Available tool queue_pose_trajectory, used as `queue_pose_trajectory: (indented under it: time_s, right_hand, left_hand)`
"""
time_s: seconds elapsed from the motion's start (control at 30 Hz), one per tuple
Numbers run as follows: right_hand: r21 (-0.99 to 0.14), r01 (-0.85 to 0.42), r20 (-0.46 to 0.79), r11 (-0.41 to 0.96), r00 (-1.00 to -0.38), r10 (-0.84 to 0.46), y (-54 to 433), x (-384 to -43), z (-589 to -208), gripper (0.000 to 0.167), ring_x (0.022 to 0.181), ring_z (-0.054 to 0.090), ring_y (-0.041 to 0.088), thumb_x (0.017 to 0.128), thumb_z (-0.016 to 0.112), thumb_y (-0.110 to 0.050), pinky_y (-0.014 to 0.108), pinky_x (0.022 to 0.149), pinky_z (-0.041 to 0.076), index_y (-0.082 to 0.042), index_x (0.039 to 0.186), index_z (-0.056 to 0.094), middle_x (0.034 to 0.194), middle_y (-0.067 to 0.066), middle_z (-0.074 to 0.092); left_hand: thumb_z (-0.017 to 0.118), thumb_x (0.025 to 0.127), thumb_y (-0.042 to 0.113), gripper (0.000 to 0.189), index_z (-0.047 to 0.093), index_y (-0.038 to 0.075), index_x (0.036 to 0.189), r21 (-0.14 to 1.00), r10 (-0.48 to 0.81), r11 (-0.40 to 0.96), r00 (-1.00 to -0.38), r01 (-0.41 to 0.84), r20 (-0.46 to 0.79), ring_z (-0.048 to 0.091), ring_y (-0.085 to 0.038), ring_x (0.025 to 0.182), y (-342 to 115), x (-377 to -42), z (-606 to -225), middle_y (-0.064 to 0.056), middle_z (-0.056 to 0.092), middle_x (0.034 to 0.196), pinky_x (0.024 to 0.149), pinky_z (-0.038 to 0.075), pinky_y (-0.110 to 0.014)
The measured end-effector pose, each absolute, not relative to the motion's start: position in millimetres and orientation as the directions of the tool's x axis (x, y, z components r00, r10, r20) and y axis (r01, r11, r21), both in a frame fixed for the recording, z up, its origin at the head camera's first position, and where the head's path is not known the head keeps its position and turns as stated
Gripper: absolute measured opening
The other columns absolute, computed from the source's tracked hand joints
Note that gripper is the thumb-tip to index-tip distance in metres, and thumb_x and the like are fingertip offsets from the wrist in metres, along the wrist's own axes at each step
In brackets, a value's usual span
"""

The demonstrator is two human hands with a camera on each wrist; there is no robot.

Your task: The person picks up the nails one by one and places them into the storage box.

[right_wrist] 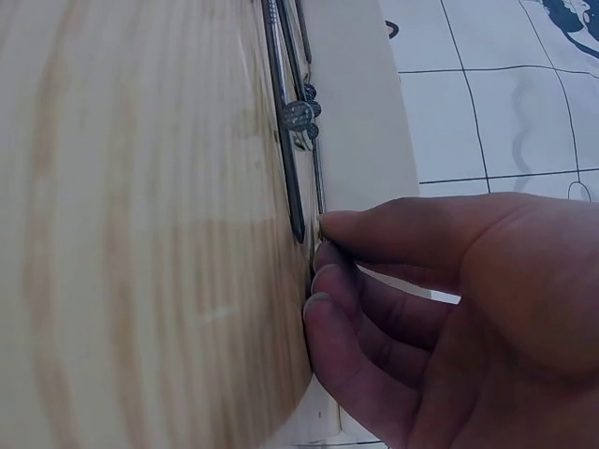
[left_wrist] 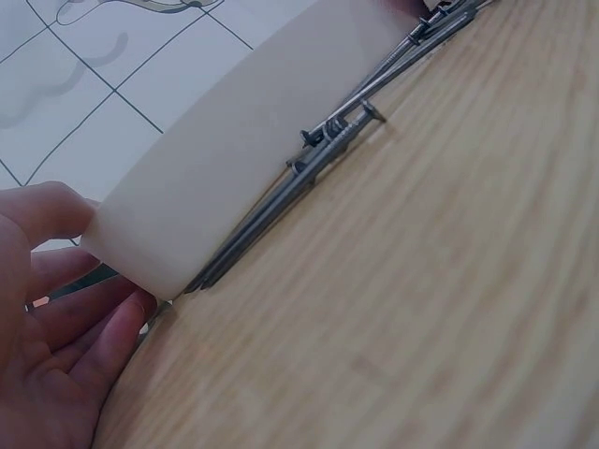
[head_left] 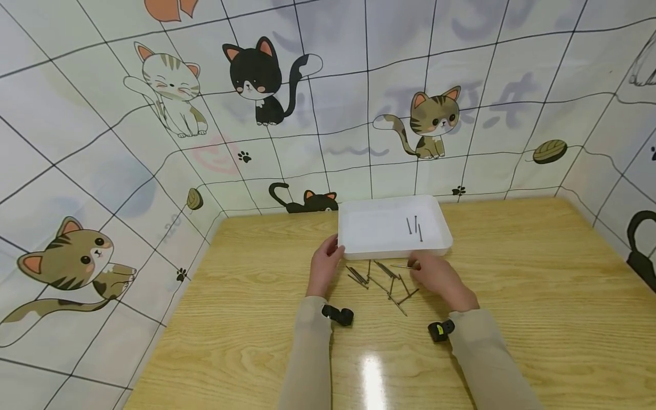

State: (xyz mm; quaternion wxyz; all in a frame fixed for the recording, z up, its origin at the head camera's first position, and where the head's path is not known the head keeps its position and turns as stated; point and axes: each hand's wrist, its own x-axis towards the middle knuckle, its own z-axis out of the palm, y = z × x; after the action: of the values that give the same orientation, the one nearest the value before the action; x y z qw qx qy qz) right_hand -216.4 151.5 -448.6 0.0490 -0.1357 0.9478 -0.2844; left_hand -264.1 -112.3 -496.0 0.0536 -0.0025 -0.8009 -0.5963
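Observation:
A white rectangular tray (head_left: 374, 228) lies on the wooden table with three nails (head_left: 415, 224) in its right part. My left hand (head_left: 324, 267) holds the tray's near left corner, thumb against the wall and fingers around the corner in the left wrist view. Just in front of the tray's near side, my right hand (head_left: 438, 276) pinches the end of a nail (head_left: 401, 266) between thumb and fingers, low over the tabletop. Several more loose nails (head_left: 357, 275) lie scattered and crossed between the hands. The right wrist view shows some nail heads (right_wrist: 298, 115) close to the tray wall.
The light wooden table (head_left: 246, 341) extends to both sides and toward the body. Behind it and at the sides rises a tiled-pattern wall covering (head_left: 338, 114) with cartoon cats. Each wrist carries a small black camera (head_left: 338, 315).

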Motion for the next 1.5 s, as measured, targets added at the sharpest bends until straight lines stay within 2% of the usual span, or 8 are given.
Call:
queue_pose_trajectory:
  time_s: [0.2,0.53,0.7,0.8,0.97,1.1,1.33,1.5]
  right_hand:
    - [-0.554,-0.201,-0.034,0.808,-0.964,-0.263,152.0,-217.8,-447.8,0.011,0.069,0.053,0.019,0.083,0.056,-0.009,0.034,0.059,0.043,-0.004,0.091,0.062,0.083,0.006,0.061]
    - [-0.545,-0.179,-0.074,0.819,-0.963,-0.259,149.9,-218.7,-448.9,0.011,0.061,0.049,0.016,0.075,0.053,-0.003,0.03,0.053,0.04,-0.005,0.081,0.062,0.076,0.003,0.059]
    - [-0.554,-0.159,-0.104,0.817,-0.961,-0.257,148.6,-218.6,-450.0,0.016,0.047,0.031,0.012,0.075,0.052,-0.003,0.025,0.044,0.027,-0.01,0.062,0.048,0.055,-0.003,0.038]
    - [-0.558,-0.156,-0.106,0.815,-0.961,-0.257,148.9,-217.9,-449.8,0.02,0.047,0.026,0.013,0.077,0.051,-0.004,0.025,0.044,0.023,-0.012,0.061,0.042,0.053,-0.002,0.032]
    - [-0.565,-0.153,-0.113,0.811,-0.959,-0.259,150.9,-215.7,-446.1,0.006,0.053,0.039,0.016,0.081,0.051,-0.008,0.028,0.048,0.031,-0.008,0.075,0.049,0.064,0.003,0.045]
    - [-0.57,-0.168,-0.094,0.805,-0.959,-0.266,152.3,-216.3,-442.6,0.006,0.057,0.044,0.017,0.083,0.051,-0.011,0.029,0.049,0.035,-0.006,0.083,0.054,0.069,0.004,0.052]
    - [-0.626,-0.279,0.074,0.728,-0.951,-0.3,147.7,-219.7,-441.6,0.021,0.067,0.054,0.013,0.086,0.053,-0.014,0.03,0.059,0.043,-0.005,0.105,0.057,0.087,0.003,0.063]
    - [-0.693,-0.275,0.094,0.667,-0.951,-0.294,145.6,-220.3,-441.5,0.043,0.064,0.057,0.013,0.089,0.048,-0.011,0.03,0.058,0.044,-0.009,0.131,0.04,0.087,0.004,0.064]
  left_hand:
    - [0.055,0.088,0.029,0.044,0.048,0.02,0.131,0.954,-0.062,0.291,-0.994,0.068,0.09,0.05,-0.012,0.104,-111.9,-263.3,-494.4,0.001,0.054,0.122,0.087,0.041,-0.034]
    - [0.056,0.088,0.029,0.044,0.048,0.018,0.13,0.954,-0.055,0.289,-0.994,0.073,0.093,0.05,-0.013,0.103,-112.3,-262.2,-493.3,-0.001,0.054,0.121,0.087,0.041,-0.035]
    - [0.055,0.088,0.029,0.044,0.048,0.018,0.131,0.955,-0.051,0.286,-0.994,0.078,0.096,0.05,-0.013,0.103,-112.0,-262.9,-493.5,-0.001,0.054,0.122,0.087,0.041,-0.035]
    - [0.055,0.088,0.03,0.045,0.047,0.019,0.131,0.957,-0.055,0.281,-0.994,0.075,0.094,0.05,-0.013,0.104,-111.9,-262.4,-493.9,-0.002,0.053,0.122,0.087,0.041,-0.036]
    - [0.056,0.088,0.031,0.045,0.048,0.02,0.131,0.958,-0.062,0.281,-0.995,0.062,0.083,0.05,-0.012,0.104,-111.8,-261.5,-494.3,0.0,0.053,0.122,0.086,0.042,-0.034]
    - [0.055,0.088,0.03,0.044,0.048,0.019,0.131,0.956,-0.061,0.284,-0.994,0.069,0.09,0.05,-0.013,0.104,-111.5,-261.8,-493.3,0.0,0.053,0.122,0.087,0.041,-0.035]
    - [0.056,0.088,0.028,0.043,0.048,0.02,0.13,0.953,-0.07,0.298,-0.994,0.059,0.083,0.05,-0.013,0.105,-111.6,-260.6,-491.9,0.001,0.054,0.121,0.088,0.04,-0.034]
    - [0.056,0.088,0.03,0.044,0.048,0.021,0.13,0.952,-0.073,0.303,-0.994,0.055,0.08,0.05,-0.013,0.104,-111.8,-260.5,-493.6,0.002,0.054,0.12,0.088,0.041,-0.034]
